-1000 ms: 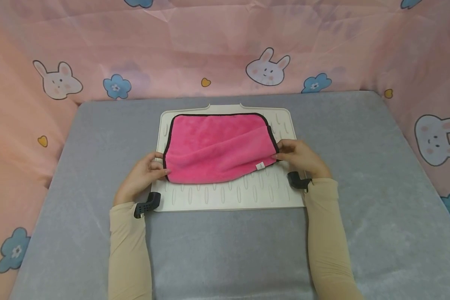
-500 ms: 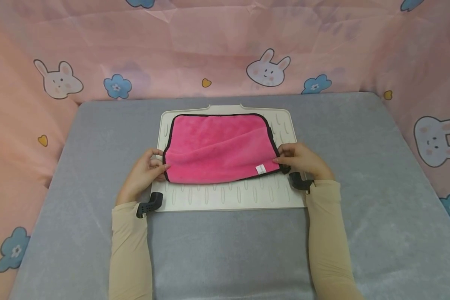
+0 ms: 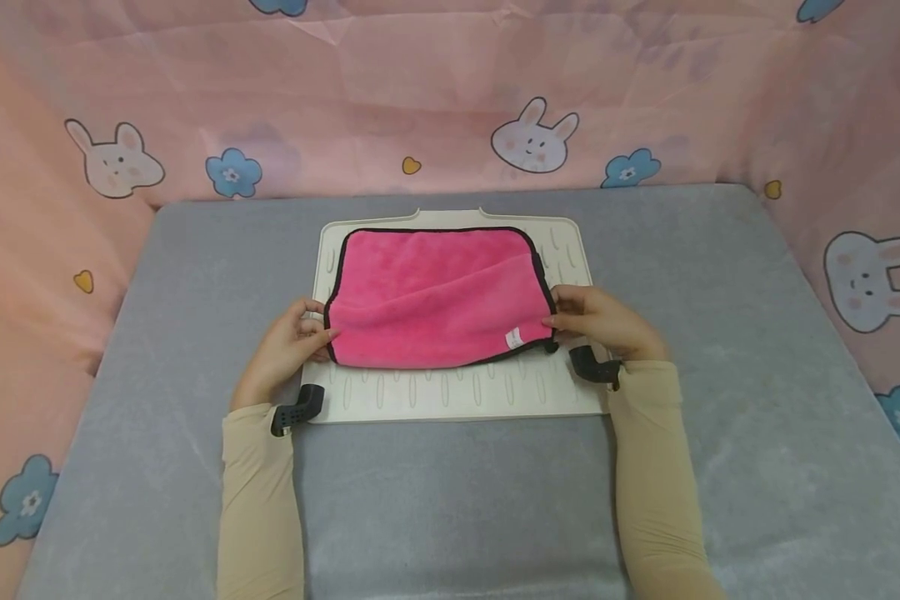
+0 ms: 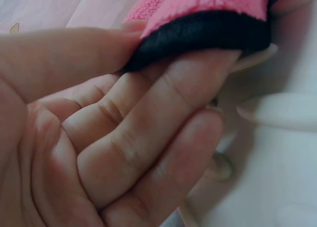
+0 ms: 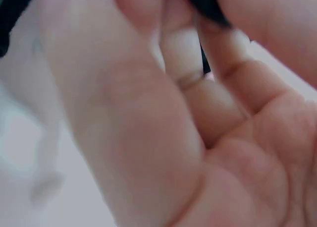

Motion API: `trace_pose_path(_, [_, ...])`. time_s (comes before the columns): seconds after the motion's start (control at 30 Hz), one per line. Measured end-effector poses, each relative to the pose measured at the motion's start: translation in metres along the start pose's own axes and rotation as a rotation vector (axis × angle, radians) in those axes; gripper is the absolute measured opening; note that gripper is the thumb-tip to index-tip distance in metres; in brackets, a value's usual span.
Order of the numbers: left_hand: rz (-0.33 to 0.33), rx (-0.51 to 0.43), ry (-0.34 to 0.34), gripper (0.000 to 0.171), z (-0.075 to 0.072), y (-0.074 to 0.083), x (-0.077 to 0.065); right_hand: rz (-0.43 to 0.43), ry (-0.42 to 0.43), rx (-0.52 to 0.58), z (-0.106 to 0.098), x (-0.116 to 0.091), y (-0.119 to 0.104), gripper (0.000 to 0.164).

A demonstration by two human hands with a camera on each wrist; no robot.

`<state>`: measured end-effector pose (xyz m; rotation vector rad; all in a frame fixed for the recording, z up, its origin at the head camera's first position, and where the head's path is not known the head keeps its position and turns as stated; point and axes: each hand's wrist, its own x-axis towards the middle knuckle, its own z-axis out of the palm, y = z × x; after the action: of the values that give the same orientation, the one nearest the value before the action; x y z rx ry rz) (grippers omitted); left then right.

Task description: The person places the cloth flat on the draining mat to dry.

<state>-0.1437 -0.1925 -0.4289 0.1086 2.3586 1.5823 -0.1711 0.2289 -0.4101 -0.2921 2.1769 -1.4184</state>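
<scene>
A pink fleecy towel [image 3: 435,292] with black edging lies folded on a cream ribbed board [image 3: 405,398], a small white label near its front right corner. At the towel's left edge my left hand [image 3: 283,350] pinches the black edging; the left wrist view shows the thumb on top and fingers beneath the edging [image 4: 198,33]. My right hand [image 3: 603,318] pinches the towel's right edge, thumb over the pink side. In the right wrist view the fingers [image 5: 143,113] fill most of the picture, with only a little black edging showing between them.
The board rests on a grey cloth-covered table [image 3: 450,508]. A pink curtain [image 3: 345,100] printed with rabbits and flowers stands behind and along both sides. Black wrist cameras [image 3: 297,408] sit at both sleeves.
The towel's front right corner, with its label, has come down toward the front and flattened. My right hand has shifted slightly toward me. The left hand stays nearly in place.
</scene>
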Motion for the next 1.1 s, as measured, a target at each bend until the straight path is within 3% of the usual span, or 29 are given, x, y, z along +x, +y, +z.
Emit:
trace_pose_path(0.1, [0.002,-0.011,-0.006,0.036,0.001,0.0,0.0,-0.057,0.029,0.09,0.004,0.001,0.001,0.012])
trace_pose_path(0.27, [0.01,-0.035,-0.01,0.036,0.004,-0.001,0.001,-0.144,0.072,0.369,0.015,0.002,0.006,0.007])
trace_pose_path(0.37, [0.013,-0.041,-0.013,0.035,0.005,-0.001,0.001,-0.109,0.105,0.51,0.021,-0.001,0.011,0.012])
trace_pose_path(0.47, [0.011,-0.058,-0.022,0.035,0.006,-0.001,0.002,-0.051,0.138,0.541,0.023,-0.009,0.017,0.011])
trace_pose_path(0.57, [-0.004,-0.065,-0.022,0.035,0.006,-0.001,0.002,-0.018,0.137,0.483,0.021,-0.018,0.023,0.008])
trace_pose_path(0.73, [-0.018,-0.033,-0.039,0.037,0.004,-0.002,0.0,0.015,0.153,0.269,0.022,-0.029,0.025,0.011])
trace_pose_path(0.87, [-0.015,-0.023,-0.083,0.041,0.0,-0.002,-0.004,0.05,0.186,0.106,0.026,-0.033,0.02,0.015])
trace_pose_path(1.1, [-0.033,-0.038,-0.159,0.056,-0.002,0.0,-0.008,0.081,0.212,-0.064,0.029,-0.037,0.015,0.016])
